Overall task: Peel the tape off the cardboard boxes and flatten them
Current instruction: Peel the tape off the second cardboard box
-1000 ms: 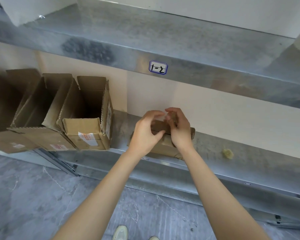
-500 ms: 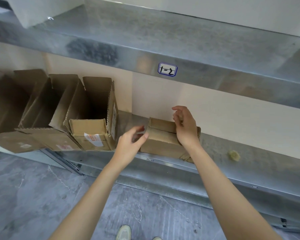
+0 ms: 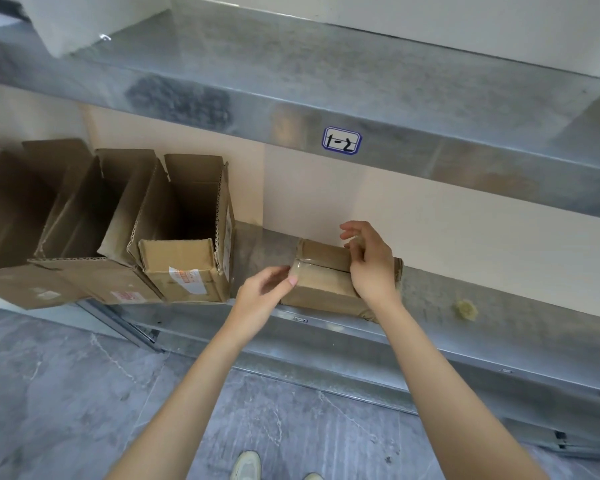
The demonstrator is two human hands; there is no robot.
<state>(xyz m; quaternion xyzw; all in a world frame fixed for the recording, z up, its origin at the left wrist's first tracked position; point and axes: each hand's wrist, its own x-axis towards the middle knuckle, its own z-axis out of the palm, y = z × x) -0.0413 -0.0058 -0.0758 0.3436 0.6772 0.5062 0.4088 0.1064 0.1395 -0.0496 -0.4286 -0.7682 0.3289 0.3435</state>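
a storeroom or warehouse aisle. galvanised sheet-metal shelving (image 3: pixel 326 74) runs in two tiers along a plain pale wall (image 3: pixel 465 216). the upper tier's front edge carries a handwritten bay label (image 3: pixel 342 141) reading "1-2". opened cardboard boxes (image 3: pixel 184 268) with shipping labels (image 3: pixel 184 275) stand on the lower shelf (image 3: pixel 465 289), above a grey stone-look floor (image 3: pixel 66 393).

Both forearms extended; left hand (image 3: pixel 262 294) pinched on box (image 3: pixel 321 284) corner; right hand (image 3: pixel 371 268) laid over box, fingers bent, grip unclear

Metal shelf (image 3: pixel 430 296) w/ small taped box (image 3: pixel 323 289), open boxes (image 3: pixel 184 237) at L, yellowish wad (image 3: pixel 466 309) at R.
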